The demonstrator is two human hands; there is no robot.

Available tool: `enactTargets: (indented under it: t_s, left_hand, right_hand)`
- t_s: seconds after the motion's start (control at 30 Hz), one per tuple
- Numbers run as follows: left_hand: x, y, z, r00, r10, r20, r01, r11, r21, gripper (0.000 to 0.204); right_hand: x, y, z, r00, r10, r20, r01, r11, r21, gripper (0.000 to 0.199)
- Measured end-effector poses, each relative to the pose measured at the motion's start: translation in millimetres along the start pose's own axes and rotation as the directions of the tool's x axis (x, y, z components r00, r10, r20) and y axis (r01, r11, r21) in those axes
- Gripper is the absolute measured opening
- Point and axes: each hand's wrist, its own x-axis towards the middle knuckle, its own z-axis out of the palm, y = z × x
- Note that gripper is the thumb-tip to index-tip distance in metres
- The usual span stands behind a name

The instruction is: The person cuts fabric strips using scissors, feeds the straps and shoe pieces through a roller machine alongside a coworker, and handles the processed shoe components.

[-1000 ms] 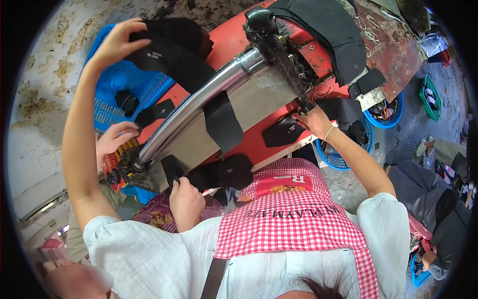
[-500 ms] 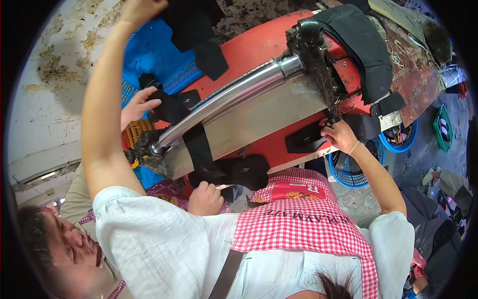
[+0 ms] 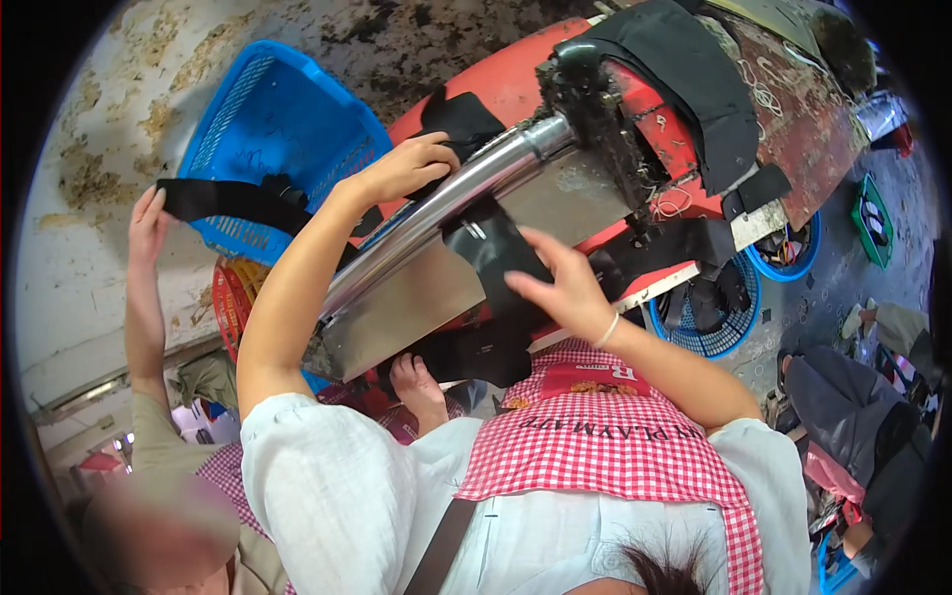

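My left hand (image 3: pixel 412 167) reaches over a shiny metal roller (image 3: pixel 436 203) with its fingers curled on a black sheet piece (image 3: pixel 461 121) on the far side. Below the roller, my right hand (image 3: pixel 567 290) has thumb and fingers apart at the edge of another black piece (image 3: pixel 493 256), which lies over the metal plate (image 3: pixel 402 322). A larger black piece (image 3: pixel 476 352) hangs at the near edge, where a co-worker's hand (image 3: pixel 418 390) touches it. The co-worker's other hand (image 3: pixel 149 223) holds up the end of a black strip (image 3: pixel 233 201).
A blue basket (image 3: pixel 342 104) stands behind the red machine (image 3: pixel 516 74). Stacked black pieces (image 3: pixel 684 84) lie at its right end, beside another black piece (image 3: pixel 684 243). Blue baskets (image 3: pixel 734 332) and a green tray (image 3: pixel 873 223) are at the right. A white wall (image 3: pixel 79 288) rises at the left.
My left hand has come down from the far side to the roller. My right hand has left the black piece at the right and moved left. The co-worker's far hand has drawn a strip out leftward.
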Motion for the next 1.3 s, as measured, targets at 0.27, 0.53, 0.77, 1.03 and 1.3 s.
enactTargets:
  t_s: [0.27, 0.53, 0.77, 1.03, 1.3]
  left_hand:
    - [-13.4, -4.3, -72.2, 0.978, -0.094, -0.188, 0.109, 0.991, 0.073, 0.029]
    - [-17.4, 6.1, -189.9, 0.977, -0.042, -0.21, 0.133, 0.888, 0.441, 0.034]
    - [-40.6, 2.0, -234.0, 0.878, -0.005, -0.479, 0.374, 0.632, 0.679, 0.024]
    - [2.6, 7.1, -35.6, 0.993, -0.017, 0.121, -0.012, 0.972, 0.235, 0.022]
    - [-9.6, 11.5, -30.3, 0.989, -0.089, -0.116, 0.108, 0.98, 0.165, 0.028]
  right_hand:
    - [-44.0, 89.7, -115.4, 0.973, -0.085, 0.214, 0.213, 0.685, -0.697, 0.025]
    - [-4.8, 116.5, -136.5, 0.812, -0.189, 0.552, 0.569, 0.47, -0.675, 0.036]
    - [-24.9, -10.1, -105.3, 0.935, -0.107, 0.339, 0.269, 0.836, -0.478, 0.016]
    - [8.2, -16.0, -14.6, 0.973, 0.209, 0.099, -0.193, 0.969, -0.155, 0.037]
    - [-51.7, 70.1, -81.0, 0.935, 0.083, 0.345, 0.122, 0.838, -0.532, 0.033]
